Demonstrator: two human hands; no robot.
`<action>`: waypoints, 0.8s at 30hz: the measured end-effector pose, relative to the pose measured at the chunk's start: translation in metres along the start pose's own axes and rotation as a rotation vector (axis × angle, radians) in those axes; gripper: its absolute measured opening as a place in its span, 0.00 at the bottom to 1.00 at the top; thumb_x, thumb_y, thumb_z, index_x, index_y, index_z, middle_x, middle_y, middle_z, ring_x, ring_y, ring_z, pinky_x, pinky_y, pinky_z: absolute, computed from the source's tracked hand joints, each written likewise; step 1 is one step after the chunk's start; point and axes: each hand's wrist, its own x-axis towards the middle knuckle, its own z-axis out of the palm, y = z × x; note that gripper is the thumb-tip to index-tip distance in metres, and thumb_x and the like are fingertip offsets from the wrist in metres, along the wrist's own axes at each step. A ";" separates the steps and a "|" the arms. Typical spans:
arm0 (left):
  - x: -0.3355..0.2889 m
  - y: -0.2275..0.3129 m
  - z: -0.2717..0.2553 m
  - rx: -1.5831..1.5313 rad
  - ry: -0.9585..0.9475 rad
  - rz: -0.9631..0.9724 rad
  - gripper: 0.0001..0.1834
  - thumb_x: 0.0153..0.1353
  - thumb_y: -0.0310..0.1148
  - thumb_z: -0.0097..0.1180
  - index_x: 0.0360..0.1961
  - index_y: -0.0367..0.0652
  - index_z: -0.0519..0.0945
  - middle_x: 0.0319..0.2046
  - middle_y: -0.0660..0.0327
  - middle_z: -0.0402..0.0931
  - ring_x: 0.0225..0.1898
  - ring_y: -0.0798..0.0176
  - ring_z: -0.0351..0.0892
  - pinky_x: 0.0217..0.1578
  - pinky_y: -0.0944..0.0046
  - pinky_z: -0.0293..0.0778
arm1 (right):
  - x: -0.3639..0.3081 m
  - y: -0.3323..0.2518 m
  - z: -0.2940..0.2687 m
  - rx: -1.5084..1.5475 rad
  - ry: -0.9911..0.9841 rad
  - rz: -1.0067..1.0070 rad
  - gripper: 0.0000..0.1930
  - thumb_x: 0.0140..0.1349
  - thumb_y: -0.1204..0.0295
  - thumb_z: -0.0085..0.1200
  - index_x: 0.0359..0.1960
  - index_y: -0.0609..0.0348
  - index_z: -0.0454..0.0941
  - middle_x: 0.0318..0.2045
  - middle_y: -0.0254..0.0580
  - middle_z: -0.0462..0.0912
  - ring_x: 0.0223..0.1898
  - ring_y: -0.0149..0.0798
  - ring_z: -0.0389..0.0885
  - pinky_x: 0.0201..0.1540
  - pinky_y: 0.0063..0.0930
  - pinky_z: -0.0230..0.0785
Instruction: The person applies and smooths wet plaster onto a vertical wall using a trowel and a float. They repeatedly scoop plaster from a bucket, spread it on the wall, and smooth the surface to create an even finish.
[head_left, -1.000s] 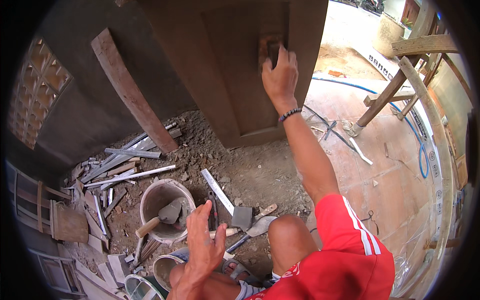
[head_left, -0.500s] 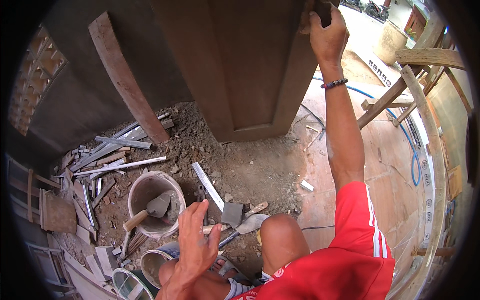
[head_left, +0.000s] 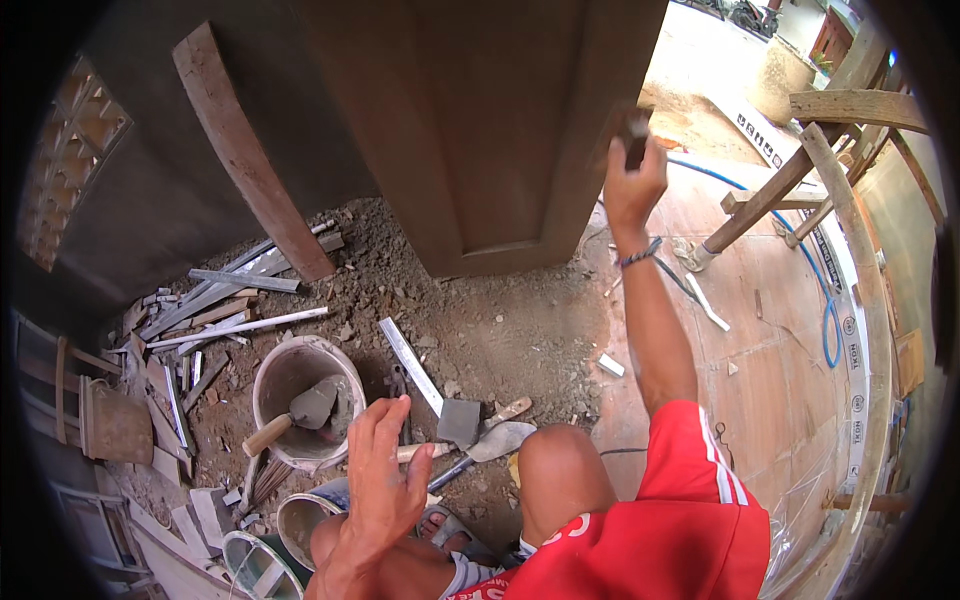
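Right hand [head_left: 632,185] around a half-hidden dark block [head_left: 634,138]; left hand [head_left: 383,478] spread, empty.

The big brown door [head_left: 500,130] blocks the far middle. A plank [head_left: 250,170] leans on the left, with scrap strips [head_left: 220,300] piled below. A bucket [head_left: 300,395] and trowels [head_left: 480,440] crowd the near ground. The right floor [head_left: 770,350] has open room, until the wooden legs [head_left: 770,190].
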 end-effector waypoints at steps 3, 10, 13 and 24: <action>0.000 0.001 0.001 -0.004 0.008 -0.013 0.33 0.50 0.21 0.63 0.59 0.36 0.69 0.54 0.45 0.68 0.53 0.41 0.69 0.55 0.49 0.65 | 0.107 -0.047 0.002 -0.006 0.029 -0.160 0.17 0.56 0.69 0.62 0.45 0.64 0.78 0.38 0.54 0.81 0.38 0.54 0.80 0.43 0.40 0.72; 0.004 0.005 0.001 0.010 -0.031 -0.027 0.31 0.52 0.21 0.60 0.59 0.36 0.69 0.54 0.43 0.68 0.55 0.41 0.69 0.56 0.50 0.65 | 0.017 -0.001 0.039 -0.032 0.027 -0.004 0.19 0.56 0.70 0.61 0.48 0.63 0.74 0.39 0.55 0.79 0.42 0.59 0.79 0.45 0.46 0.72; 0.000 0.006 0.001 0.029 -0.036 -0.030 0.32 0.49 0.21 0.63 0.59 0.36 0.69 0.53 0.44 0.68 0.53 0.41 0.68 0.55 0.49 0.65 | -0.093 0.035 0.038 -0.074 -0.157 0.209 0.20 0.55 0.75 0.61 0.50 0.63 0.73 0.44 0.54 0.78 0.48 0.58 0.76 0.51 0.47 0.69; -0.018 0.017 -0.019 0.085 -0.091 -0.149 0.34 0.47 0.21 0.65 0.59 0.37 0.69 0.56 0.44 0.67 0.56 0.40 0.68 0.56 0.48 0.65 | -0.276 0.142 -0.028 0.825 -0.205 1.559 0.16 0.59 0.75 0.59 0.46 0.55 0.67 0.39 0.43 0.77 0.38 0.45 0.78 0.38 0.43 0.73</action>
